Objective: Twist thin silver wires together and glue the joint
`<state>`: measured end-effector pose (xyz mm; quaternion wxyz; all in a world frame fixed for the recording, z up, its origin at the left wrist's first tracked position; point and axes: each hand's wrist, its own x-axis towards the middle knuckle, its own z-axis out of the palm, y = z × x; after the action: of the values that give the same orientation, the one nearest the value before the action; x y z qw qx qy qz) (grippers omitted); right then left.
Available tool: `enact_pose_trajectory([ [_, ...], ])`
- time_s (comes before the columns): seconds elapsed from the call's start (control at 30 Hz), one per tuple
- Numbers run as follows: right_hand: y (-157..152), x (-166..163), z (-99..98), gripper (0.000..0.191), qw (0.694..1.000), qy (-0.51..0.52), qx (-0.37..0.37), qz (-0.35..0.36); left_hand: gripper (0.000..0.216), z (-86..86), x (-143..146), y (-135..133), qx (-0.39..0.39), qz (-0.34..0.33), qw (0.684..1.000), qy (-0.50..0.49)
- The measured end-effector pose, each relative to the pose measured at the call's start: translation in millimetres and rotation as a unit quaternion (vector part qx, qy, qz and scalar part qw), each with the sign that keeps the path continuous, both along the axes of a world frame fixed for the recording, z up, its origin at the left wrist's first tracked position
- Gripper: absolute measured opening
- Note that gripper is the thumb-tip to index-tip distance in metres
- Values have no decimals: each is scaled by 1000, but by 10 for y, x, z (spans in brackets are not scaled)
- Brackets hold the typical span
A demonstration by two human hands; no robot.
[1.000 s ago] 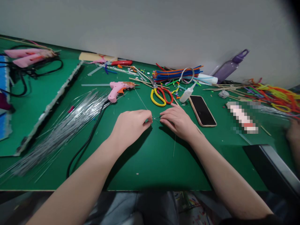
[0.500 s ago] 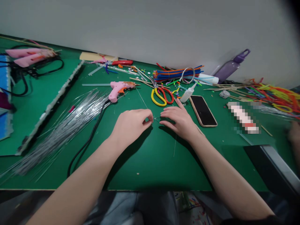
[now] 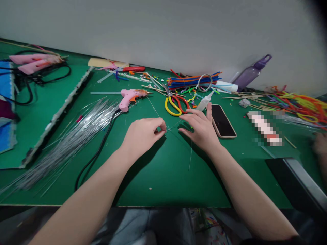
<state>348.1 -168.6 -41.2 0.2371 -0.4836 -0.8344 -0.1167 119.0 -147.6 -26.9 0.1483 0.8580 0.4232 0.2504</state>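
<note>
Thumb and forefinger of my left hand [image 3: 143,134] pinch some thin, silvery wires [image 3: 169,129] where several strands meet. One strand runs up toward the glue gun's tip; others fan out to the right. Beside them, my right hand [image 3: 200,129] is open, thumb and forefinger apart around the strands' right side; whether it touches a strand I cannot tell. Just beyond that hand lie scissors [image 3: 173,105] with one yellow and one red handle, and a white squeeze bottle [image 3: 204,101]. A phone [image 3: 222,120] rests to its right.
A pink glue gun [image 3: 125,98] with a black cord lies behind my left hand, near a bundle of silvery wires [image 3: 84,132]. Pipe cleaners [image 3: 191,81] and a purple bottle [image 3: 249,75] line the wall. A dark box-like object [image 3: 293,180] and another person's hand [image 3: 320,146] are at right.
My right hand has drawn back slightly to the right, its thumb and fingers spreading farther apart. My left hand keeps its pinch in nearly the same place.
</note>
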Motion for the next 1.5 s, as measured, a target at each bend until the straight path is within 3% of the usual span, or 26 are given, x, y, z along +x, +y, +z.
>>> enact_pose_trajectory([
  [0.37, 56, 30, -53, 19, 999, -27, 14, 26, 8, 11, 9, -4, -15, 4, 1000, -2],
  [1.03, 112, 80, -145, 15, 998, -4, -7, 69, 5, 20, 9, 1, -69, 22, 997, -9],
  [1.5, 73, 5, -77, 15, 996, -29, -59, 58, 7, 24, -13, 54, -110, 45, 993, -23],
])
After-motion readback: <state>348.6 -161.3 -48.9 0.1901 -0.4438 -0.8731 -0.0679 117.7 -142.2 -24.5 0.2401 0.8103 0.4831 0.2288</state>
